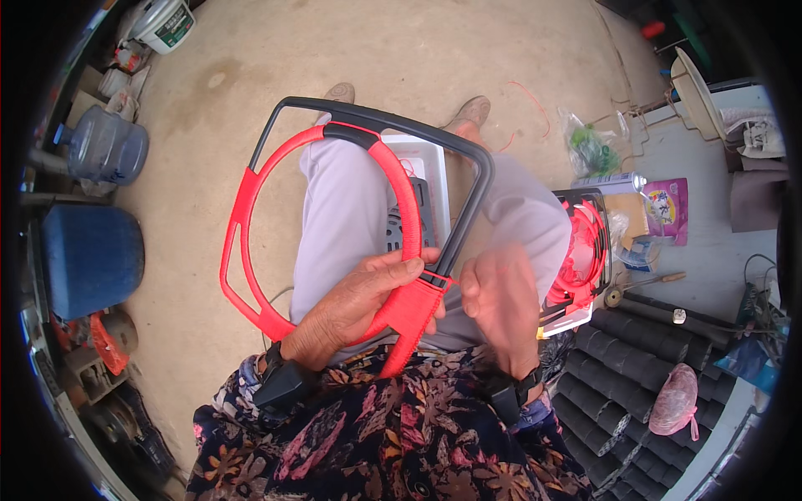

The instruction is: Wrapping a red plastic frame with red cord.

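While left hand (355, 301) clamps red racket frame (251, 209) at throat, over lap, right hand (501, 292) blurred beside grey frame (468, 209); right grip cannot tell, maybe pinching red string (439, 280). Risk: string slips or snaps if pulled hard, frame twists off knees.

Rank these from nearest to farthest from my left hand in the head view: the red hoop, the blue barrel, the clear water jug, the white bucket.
1. Red hoop, held in the left hand.
2. Blue barrel, on the left.
3. Clear water jug, farther up the left.
4. White bucket, top left.
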Motion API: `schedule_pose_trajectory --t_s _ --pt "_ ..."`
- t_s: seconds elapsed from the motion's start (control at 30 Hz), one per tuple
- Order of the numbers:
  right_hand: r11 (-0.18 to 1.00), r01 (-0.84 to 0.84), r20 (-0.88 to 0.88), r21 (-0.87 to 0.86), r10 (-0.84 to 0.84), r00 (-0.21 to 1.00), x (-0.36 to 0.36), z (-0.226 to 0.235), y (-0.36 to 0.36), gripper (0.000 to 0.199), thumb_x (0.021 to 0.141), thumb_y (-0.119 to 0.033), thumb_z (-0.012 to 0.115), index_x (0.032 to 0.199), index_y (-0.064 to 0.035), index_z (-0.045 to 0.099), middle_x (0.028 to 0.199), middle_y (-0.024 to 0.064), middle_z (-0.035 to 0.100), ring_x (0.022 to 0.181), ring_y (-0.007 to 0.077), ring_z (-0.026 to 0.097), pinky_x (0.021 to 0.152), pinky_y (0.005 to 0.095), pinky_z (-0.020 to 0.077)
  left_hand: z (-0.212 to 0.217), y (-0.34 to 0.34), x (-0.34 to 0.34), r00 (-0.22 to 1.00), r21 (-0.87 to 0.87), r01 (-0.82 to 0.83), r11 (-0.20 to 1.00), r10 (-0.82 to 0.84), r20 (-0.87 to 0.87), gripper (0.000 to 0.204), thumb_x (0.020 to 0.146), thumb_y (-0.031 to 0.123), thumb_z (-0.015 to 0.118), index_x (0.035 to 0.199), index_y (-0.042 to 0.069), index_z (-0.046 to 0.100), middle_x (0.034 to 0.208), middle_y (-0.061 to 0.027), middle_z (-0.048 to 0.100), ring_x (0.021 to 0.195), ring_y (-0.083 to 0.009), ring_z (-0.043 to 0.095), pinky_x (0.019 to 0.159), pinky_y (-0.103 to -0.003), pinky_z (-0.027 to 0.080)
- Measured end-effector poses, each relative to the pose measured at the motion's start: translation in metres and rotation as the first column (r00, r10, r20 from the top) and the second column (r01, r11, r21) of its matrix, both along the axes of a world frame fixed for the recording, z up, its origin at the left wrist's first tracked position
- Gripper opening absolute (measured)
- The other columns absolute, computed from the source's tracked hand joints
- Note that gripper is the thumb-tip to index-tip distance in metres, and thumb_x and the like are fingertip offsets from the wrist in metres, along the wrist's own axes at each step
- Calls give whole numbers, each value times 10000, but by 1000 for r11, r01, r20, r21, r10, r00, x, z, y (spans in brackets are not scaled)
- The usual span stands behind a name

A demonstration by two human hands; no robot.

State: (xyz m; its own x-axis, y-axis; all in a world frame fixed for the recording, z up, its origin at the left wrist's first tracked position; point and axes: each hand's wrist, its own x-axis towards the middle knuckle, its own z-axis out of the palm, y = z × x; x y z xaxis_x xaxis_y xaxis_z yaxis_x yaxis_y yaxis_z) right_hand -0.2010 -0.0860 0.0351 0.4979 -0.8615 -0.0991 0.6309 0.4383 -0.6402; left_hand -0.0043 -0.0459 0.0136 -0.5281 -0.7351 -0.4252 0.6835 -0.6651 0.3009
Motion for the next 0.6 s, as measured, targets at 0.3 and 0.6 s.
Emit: schedule_pose_trajectory --t_s 0.3,0.6 --pt "999 -45 -35 -9 44 998 7 0 -9 199 977 -246 476 944 -59 418 731 66 437 642 188 480 543 291 428 -5 7 6 966 25 -116 993 119 -230 500 984 380 395 1300 -6 368 1101 -258 573 929 -393 623 784 -516 525" --pt "998 -64 -49 1 64 997 10 3 -12 205 970 -241 492 939 -51 419 705 53 421 614 164 443 531 282 408 -9 8 8 980 -27 -126 992 120 -159 424 973 289 441 1148 -97 459 1109 -316 564 942 -430 620 769 -535 539"
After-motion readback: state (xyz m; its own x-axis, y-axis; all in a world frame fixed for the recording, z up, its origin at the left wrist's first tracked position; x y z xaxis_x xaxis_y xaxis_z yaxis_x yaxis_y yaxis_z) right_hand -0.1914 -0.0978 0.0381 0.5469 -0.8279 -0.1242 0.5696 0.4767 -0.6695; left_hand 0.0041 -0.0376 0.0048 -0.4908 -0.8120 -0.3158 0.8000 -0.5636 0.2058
